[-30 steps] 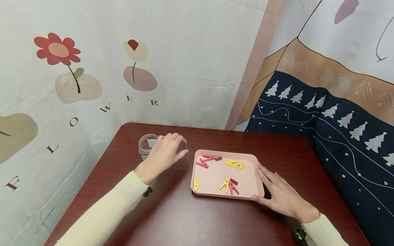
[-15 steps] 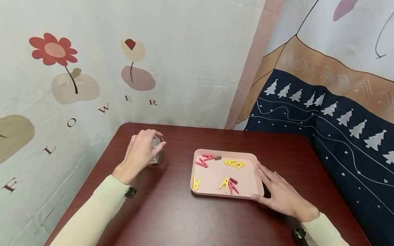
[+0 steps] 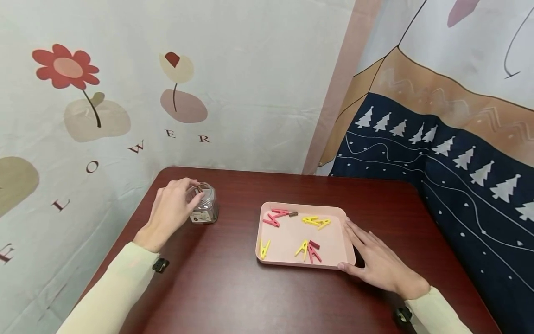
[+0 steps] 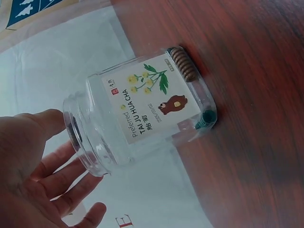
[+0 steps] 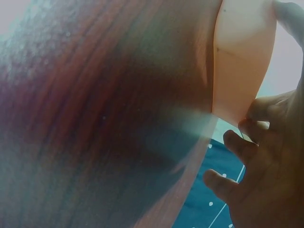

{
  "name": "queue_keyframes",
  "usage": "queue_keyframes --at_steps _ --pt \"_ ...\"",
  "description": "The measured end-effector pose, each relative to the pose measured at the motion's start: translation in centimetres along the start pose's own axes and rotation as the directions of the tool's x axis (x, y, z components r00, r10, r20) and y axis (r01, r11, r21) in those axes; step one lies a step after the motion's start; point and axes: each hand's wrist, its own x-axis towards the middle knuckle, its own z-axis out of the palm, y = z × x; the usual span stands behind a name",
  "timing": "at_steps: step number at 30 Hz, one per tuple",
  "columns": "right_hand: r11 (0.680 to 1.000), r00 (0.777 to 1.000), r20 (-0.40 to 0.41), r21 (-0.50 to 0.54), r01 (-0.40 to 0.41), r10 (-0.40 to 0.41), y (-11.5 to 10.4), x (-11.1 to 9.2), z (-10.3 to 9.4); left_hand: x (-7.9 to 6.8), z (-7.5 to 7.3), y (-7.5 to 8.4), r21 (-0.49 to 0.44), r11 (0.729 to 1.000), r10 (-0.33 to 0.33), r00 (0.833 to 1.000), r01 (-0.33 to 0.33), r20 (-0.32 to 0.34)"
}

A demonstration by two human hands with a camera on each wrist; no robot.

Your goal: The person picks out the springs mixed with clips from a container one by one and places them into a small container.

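label (image 4: 149, 102) on clear jar (image 3: 205, 206): "Preferred", "TAI JU HUACHA", "胎菊" | wall cloth (image 3: 258, 97): letters spelling "FLOWER"

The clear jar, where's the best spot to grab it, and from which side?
I'd hold the clear jar around its body, below the neck, coming from the right: it stands upright, its broad, flat-sided body should suit a wrapping grip, and the left hand covers the mouth's left side.

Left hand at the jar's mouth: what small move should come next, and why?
Probably part the thumb and finger to let the brown ribbed piece drop. The left hand holds it right at the mouth of the clear jar, and a similar brown piece and a green piece already lie at the bottom.
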Motion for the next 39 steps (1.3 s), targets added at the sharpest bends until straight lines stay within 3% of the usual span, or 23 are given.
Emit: queue_keyframes --at_steps 20,39 --pt "1.0 1.0 0.009 0.007 -0.011 0.011 0.06 -0.02 0.33 -0.01 -0.01 -0.16 -0.005 1.0 -0.002 1.0 0.001 -0.004" --pt "1.0 1.0 -0.007 0.006 0.004 -0.004 -0.04 0.06 0.12 -0.07 0.07 0.19 0.021 0.999 0.044 0.999 -0.044 -0.031"
